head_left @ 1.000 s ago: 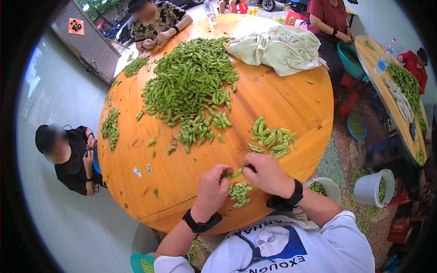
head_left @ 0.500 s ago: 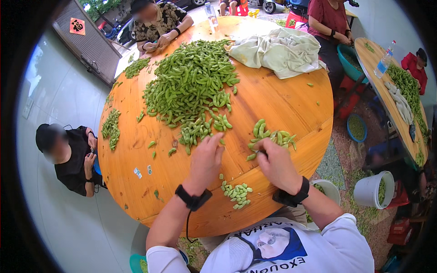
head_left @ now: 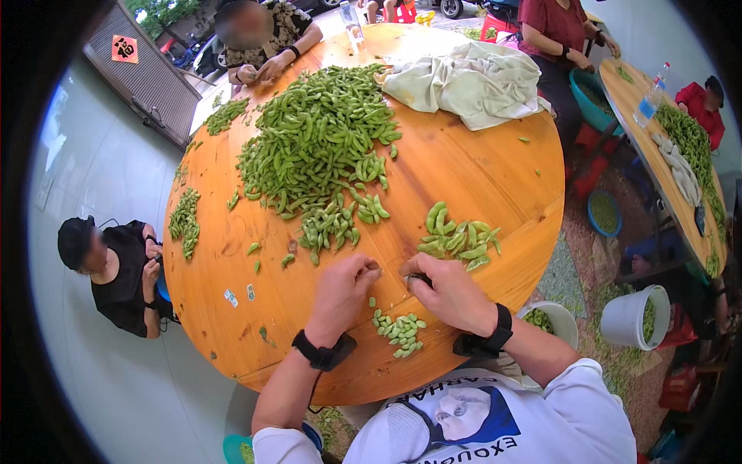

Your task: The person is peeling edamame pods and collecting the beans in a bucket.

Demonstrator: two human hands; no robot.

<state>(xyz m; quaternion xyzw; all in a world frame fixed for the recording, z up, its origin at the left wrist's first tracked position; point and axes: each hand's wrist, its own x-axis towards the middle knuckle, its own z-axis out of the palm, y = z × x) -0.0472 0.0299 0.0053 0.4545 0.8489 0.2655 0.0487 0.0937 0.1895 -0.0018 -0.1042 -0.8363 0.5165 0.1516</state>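
My left hand [head_left: 342,291] is closed, thumb and fingertips pinched together over the wooden table [head_left: 495,166]. Anything in that pinch is too small to make out. Facing it across a small gap, my right hand [head_left: 452,294] is closed too, with a small dark thing [head_left: 420,278] at its thumb and forefinger. Just below the hands lies a little heap of shelled green beans [head_left: 399,332]. Beyond my right hand sits a small group of green soybean pods [head_left: 462,238]. A big pile of pods [head_left: 317,135] covers the table's far middle, with a smaller cluster [head_left: 328,226] at its near edge.
A crumpled pale cloth [head_left: 468,83] and a clear bottle [head_left: 353,27] stand at the far side. Two people sit at the table, far left and left. White buckets [head_left: 635,317] are on the floor at right, near a second table [head_left: 645,155] with pods.
My right hand has drawn back from the small pod group toward my left hand. The left has come nearer to me, away from the pod cluster, its fingers now pinched.
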